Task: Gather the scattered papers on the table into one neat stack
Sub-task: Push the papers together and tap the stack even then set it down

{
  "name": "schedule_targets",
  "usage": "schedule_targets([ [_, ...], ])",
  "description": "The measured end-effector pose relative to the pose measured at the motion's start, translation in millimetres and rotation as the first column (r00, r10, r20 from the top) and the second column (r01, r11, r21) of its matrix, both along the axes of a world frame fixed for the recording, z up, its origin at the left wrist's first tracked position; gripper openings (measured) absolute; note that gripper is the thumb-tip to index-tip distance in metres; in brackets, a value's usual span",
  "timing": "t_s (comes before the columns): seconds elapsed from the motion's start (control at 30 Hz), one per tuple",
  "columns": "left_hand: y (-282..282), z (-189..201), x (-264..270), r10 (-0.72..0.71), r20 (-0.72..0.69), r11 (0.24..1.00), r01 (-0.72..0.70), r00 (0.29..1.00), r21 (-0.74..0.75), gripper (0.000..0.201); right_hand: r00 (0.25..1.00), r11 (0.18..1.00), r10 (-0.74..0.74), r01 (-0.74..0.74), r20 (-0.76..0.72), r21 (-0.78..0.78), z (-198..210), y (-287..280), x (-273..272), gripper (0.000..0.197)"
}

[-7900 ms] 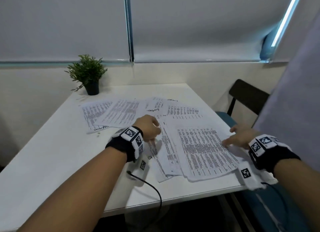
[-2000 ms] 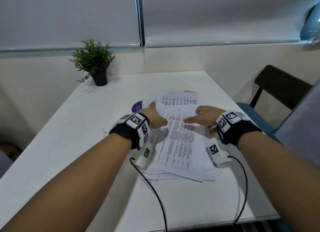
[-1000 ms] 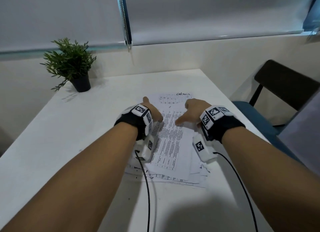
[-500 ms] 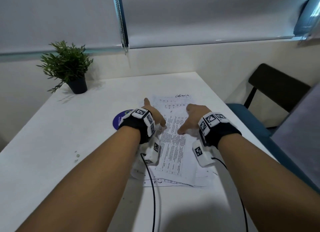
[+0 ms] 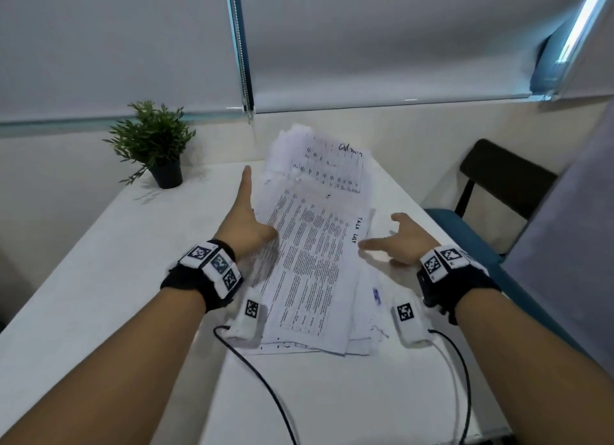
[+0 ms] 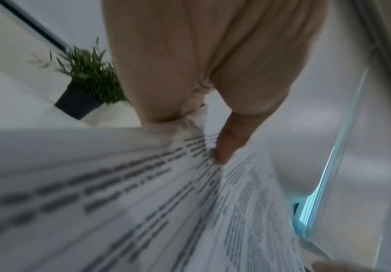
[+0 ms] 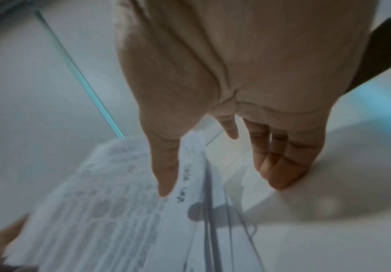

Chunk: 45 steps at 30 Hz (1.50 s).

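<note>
The gathered paper stack (image 5: pixel 315 252) of printed sheets stands tilted on the white table (image 5: pixel 99 262). Its near edge rests on the table and its far end is raised toward the wall. The sheets are roughly aligned, with uneven edges at top and bottom. My left hand (image 5: pixel 249 212) holds the stack's left edge; in the left wrist view its thumb (image 6: pixel 224 147) presses on the printed face of the paper stack (image 6: pixel 143 202), and its other fingers are hidden behind. My right hand (image 5: pixel 382 235) is spread at the right edge, its thumb (image 7: pixel 164 180) lying on the paper stack (image 7: pixel 108 211) and its straight fingers (image 7: pixel 282 174) touching a white surface beside it.
A small potted plant (image 5: pixel 156 145) stands at the table's far left corner by the wall. A dark chair (image 5: pixel 498 185) with a blue seat is off the right edge. Two black cables (image 5: pixel 265 388) run from my wrists across the near table.
The stack lay flat half a second ago; its far end is now lifted off the table and tilted up. Both hands have spread apart to its sides.
</note>
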<state>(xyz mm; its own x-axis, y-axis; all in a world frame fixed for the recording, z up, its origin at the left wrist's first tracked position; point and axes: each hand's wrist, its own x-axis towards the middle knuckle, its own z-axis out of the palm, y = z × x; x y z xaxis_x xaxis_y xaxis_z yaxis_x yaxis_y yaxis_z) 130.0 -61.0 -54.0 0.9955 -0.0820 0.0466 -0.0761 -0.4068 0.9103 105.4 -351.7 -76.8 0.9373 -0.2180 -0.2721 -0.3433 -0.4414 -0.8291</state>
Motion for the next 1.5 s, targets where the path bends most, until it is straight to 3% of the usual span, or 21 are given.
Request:
schedule_targets([
  [0.07, 15.5, 15.7, -19.6, -0.041, 0.072, 0.994, 0.048, 0.997, -0.098, 0.128, 0.998, 0.956, -0.058, 0.048, 0.028, 0.29, 6.0, 9.5, -15.8, 0.103],
  [0.17, 33.8, 39.0, -40.7, -0.058, 0.115, 0.957, 0.088, 0.992, -0.278, 0.121, 0.977, 0.921, 0.03, -0.109, 0.21, 0.374, 16.8, 28.1, -24.5, 0.07],
  [0.23, 40.1, 53.2, -51.9, -0.038, 0.16, 0.95, 0.085, 0.986, -0.302, 0.107, 0.932, 0.868, 0.027, -0.201, 0.361, 0.454, 32.2, 44.8, -29.2, 0.045],
  [0.3, 44.0, 66.4, -58.2, 0.019, 0.187, 0.96, 0.034, 0.982, -0.276, 0.083, 0.88, 0.82, -0.017, -0.26, 0.475, 0.511, 50.2, 58.9, -33.6, 0.034],
  [0.37, 47.8, 78.1, -60.3, 0.078, 0.211, 0.962, -0.018, 0.974, -0.272, 0.074, 0.819, 0.857, -0.025, -0.279, 0.574, 0.434, 69.9, 69.1, -36.2, 0.029],
  [0.47, 48.8, 88.3, -64.3, 0.166, 0.265, 0.963, -0.098, 0.95, -0.252, 0.074, 0.739, 0.961, 0.042, -0.215, 0.672, 0.177, 89.5, 81.1, -39.2, 0.022],
  [0.53, 44.2, 91.7, -68.7, 0.245, 0.376, 0.952, -0.147, 0.894, -0.27, 0.062, 0.684, 0.986, 0.077, -0.161, 0.726, 0.048, 95.9, 90.6, -43.5, 0.024],
  [0.63, 38.4, 91.3, -69.1, 0.332, 0.54, 0.935, -0.193, 0.773, -0.299, 0.049, 0.605, 0.992, 0.026, -0.115, 0.796, 0.055, 96.4, 102.4, -51.9, 0.02],
  [0.73, 40.7, 88.5, -70.0, 0.344, 0.567, 0.931, -0.193, 0.749, -0.31, 0.064, 0.628, 0.979, -0.015, -0.149, 0.778, 0.139, 81.3, 95.6, -54.3, 0.02],
  [0.83, 52.7, 70.1, -71.4, 0.254, 0.454, 0.937, -0.102, 0.854, -0.333, 0.097, 0.687, 0.963, -0.005, -0.192, 0.726, 0.188, 59.1, 76.4, -55.2, 0.03],
  [0.9, 57.7, 54.2, -73.0, 0.172, 0.357, 0.935, -0.038, 0.918, -0.351, 0.106, 0.7, 0.947, -0.004, -0.227, 0.714, 0.228, 49.7, 69.1, -58.0, 0.032],
  [1.03, 52.4, 38.1, -72.0, 0.075, 0.218, 0.932, 0.009, 0.973, -0.363, 0.089, 0.727, 0.92, -0.016, -0.258, 0.686, 0.295, 42.7, 71.4, -56.5, 0.037],
  [1.13, 45.2, 33.4, -72.5, 0.157, 0.185, 0.874, -0.05, 0.97, -0.482, 0.073, 0.733, 0.912, -0.018, -0.268, 0.68, 0.312, 40.6, 78.5, -53.7, 0.035],
  [1.2, 37.4, 33.8, -73.6, 0.171, 0.19, 0.877, -0.061, 0.967, -0.477, 0.063, 0.732, 0.911, -0.021, -0.267, 0.681, 0.315, 40.0, 82.9, -53.2, 0.034],
  [1.37, 39.9, 37.3, -69.0, 0.152, 0.248, 0.89, -0.023, 0.957, -0.456, 0.073, 0.73, 0.894, -0.065, -0.26, 0.68, 0.365, 40.6, 81.4, -52.5, 0.038],
  [1.5, 30.2, 41.2, -72.9, 0.104, 0.292, 0.92, 0.02, 0.951, -0.392, 0.064, 0.723, 0.908, -0.08, -0.231, 0.687, 0.349, 45.5, 83.1, -51.0, 0.04],
])
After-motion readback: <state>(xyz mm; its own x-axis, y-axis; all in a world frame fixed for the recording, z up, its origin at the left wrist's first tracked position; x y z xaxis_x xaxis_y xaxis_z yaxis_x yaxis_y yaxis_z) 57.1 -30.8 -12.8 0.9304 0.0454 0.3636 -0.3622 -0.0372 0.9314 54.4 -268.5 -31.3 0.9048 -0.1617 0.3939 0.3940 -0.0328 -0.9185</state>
